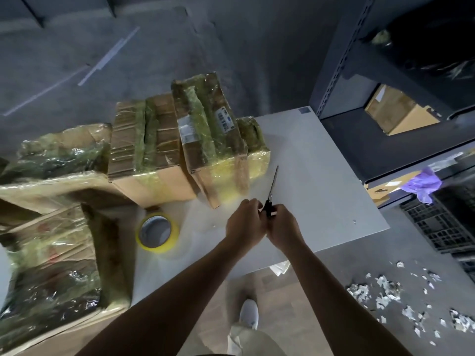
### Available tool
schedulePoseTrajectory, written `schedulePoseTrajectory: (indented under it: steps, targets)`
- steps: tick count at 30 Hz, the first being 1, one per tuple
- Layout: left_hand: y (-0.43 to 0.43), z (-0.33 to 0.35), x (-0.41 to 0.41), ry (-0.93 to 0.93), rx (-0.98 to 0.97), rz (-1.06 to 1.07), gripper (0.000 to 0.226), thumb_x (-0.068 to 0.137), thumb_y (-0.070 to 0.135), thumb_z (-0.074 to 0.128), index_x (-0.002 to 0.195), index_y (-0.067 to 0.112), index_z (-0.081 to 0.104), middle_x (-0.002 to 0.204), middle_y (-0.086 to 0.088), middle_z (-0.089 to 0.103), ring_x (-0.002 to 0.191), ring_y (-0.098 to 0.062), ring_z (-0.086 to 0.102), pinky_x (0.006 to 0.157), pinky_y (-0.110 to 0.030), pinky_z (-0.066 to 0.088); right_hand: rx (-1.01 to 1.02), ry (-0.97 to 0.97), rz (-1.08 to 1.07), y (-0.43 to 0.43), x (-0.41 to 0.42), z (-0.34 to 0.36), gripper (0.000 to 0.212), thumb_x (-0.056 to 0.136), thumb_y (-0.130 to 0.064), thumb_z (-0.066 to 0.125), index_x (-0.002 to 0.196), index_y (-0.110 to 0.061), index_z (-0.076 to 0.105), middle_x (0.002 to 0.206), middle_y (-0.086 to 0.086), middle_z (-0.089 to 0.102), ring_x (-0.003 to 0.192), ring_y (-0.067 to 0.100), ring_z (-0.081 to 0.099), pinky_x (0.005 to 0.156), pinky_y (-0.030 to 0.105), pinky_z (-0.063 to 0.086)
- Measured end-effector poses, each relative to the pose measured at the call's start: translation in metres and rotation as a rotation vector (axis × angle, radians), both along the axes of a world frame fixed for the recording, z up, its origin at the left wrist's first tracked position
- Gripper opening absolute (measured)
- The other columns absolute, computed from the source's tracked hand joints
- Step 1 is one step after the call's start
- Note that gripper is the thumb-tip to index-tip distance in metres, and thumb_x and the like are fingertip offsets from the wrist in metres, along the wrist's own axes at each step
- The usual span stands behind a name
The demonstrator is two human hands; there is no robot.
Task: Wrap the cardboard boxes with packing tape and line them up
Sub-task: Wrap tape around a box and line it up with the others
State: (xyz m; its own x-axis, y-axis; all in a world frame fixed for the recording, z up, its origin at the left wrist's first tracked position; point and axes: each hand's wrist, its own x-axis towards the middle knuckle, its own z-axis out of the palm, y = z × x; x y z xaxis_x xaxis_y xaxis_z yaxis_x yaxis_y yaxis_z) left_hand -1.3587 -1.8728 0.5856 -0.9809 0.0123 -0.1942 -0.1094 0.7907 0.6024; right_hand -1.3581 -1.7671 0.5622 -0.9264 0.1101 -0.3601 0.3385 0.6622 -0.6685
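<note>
Both hands meet at the centre of the frame, closed together round the black handles of the scissors [273,185]. The left hand [244,219] curls over the handles from the left and the right hand [282,224] from the right, knuckles touching. The blades look closed and point toward the top of the frame, over the white table [329,155].

This looks like readying the scissors for a cut of tape. To do it well, settle the handles into 1 hand, keep the blades pointing away from the body and off the boxes' film, and free the other hand to pull tape taut before cutting.

The yellow tape roll [157,232] lies flat on the table, left of the left hand and a little lower in the frame, near but not touching it. The cardboard boxes [205,129] stand side by side in a row above and left of the hands, already shiny with tape; the nearest corner is just above the left hand. Another taped box [51,265] fills the lower left.
</note>
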Motion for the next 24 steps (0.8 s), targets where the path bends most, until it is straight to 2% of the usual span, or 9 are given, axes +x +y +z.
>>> schedulePoseTrajectory:
  steps: [3,5,9,12,15,16,18,21,24]
  targets:
    - [-0.012,0.015,0.001,0.064,0.199,0.028,0.02,0.095,0.022,0.056,0.104,0.007,0.064,0.099,-0.003,0.068,0.083,-0.016,0.064,0.067,-0.017,0.046,-0.135,0.095,-0.033,-0.008,0.001,0.022,0.029,0.093,-0.022,0.06,0.117,-0.01,0.048,0.097,0.008,0.067,0.082,0.024,0.065,0.07,0.041,0.056]
    - [-0.025,0.026,0.005,0.139,0.291,0.066,0.013,0.093,0.015,0.058,0.101,0.007,0.065,0.089,0.001,0.066,0.079,-0.014,0.063,0.062,-0.007,0.043,-0.188,0.168,-0.033,-0.017,0.001,0.035,0.032,0.09,-0.023,0.064,0.116,-0.016,0.046,0.095,0.004,0.068,0.08,0.021,0.066,0.069,0.039,0.056]
    - [-0.062,0.043,0.014,0.299,0.331,0.143,0.01,0.089,0.013,0.062,0.097,0.01,0.067,0.081,0.007,0.063,0.068,-0.001,0.057,0.061,-0.003,0.039,-0.216,0.321,0.084,-0.048,0.001,0.051,0.039,0.087,-0.022,0.069,0.118,-0.018,0.046,0.091,-0.005,0.068,0.078,0.014,0.067,0.067,0.03,0.055]
    - [-0.096,0.049,0.023,0.358,0.332,0.23,0.006,0.087,0.013,0.064,0.092,0.012,0.066,0.075,0.011,0.058,0.064,0.01,0.054,0.06,0.0,0.036,-0.245,0.313,0.163,-0.079,-0.002,0.055,0.04,0.086,-0.021,0.068,0.119,-0.024,0.047,0.089,-0.009,0.068,0.08,0.01,0.068,0.069,0.031,0.057]
    - [-0.131,0.052,0.033,0.34,0.368,0.288,0.009,0.091,0.014,0.057,0.084,0.02,0.059,0.075,0.01,0.057,0.065,0.001,0.054,0.061,-0.009,0.038,-0.227,0.328,0.261,-0.114,-0.004,0.055,0.037,0.086,-0.027,0.067,0.117,-0.031,0.048,0.085,-0.016,0.068,0.076,0.001,0.066,0.064,0.015,0.052]
    - [-0.143,0.052,0.037,0.32,0.392,0.31,0.013,0.094,0.016,0.053,0.082,0.018,0.058,0.075,0.008,0.059,0.067,-0.004,0.054,0.063,-0.017,0.04,-0.217,0.329,0.298,-0.125,-0.003,0.055,0.036,0.086,-0.028,0.066,0.116,-0.034,0.048,0.083,-0.02,0.066,0.075,-0.003,0.064,0.061,0.009,0.047]
    - [-0.166,0.047,0.046,0.26,0.413,0.371,0.018,0.096,0.018,0.048,0.087,0.014,0.062,0.082,0.003,0.063,0.076,-0.016,0.059,0.069,-0.031,0.044,-0.207,0.312,0.378,-0.142,0.001,0.052,0.036,0.085,-0.029,0.064,0.117,-0.038,0.048,0.085,-0.024,0.065,0.078,-0.009,0.061,0.06,0.005,0.044]
    - [-0.196,0.033,0.061,0.15,0.233,0.372,0.016,0.093,0.016,0.048,0.1,0.015,0.063,0.103,-0.002,0.062,0.095,-0.021,0.059,0.078,-0.032,0.045,-0.186,0.321,0.522,-0.156,0.008,0.045,0.038,0.086,-0.024,0.066,0.119,-0.037,0.052,0.088,-0.022,0.065,0.08,-0.009,0.06,0.064,0.006,0.043]
    - [-0.209,0.009,0.079,-0.039,-0.106,0.127,0.035,0.091,0.017,0.05,0.126,0.012,0.048,0.129,-0.009,0.046,0.113,-0.031,0.054,0.083,-0.037,0.046,-0.19,0.259,0.637,-0.16,0.015,0.041,0.037,0.087,-0.018,0.067,0.11,-0.045,0.055,0.084,-0.021,0.068,0.079,-0.001,0.065,0.067,0.016,0.05]
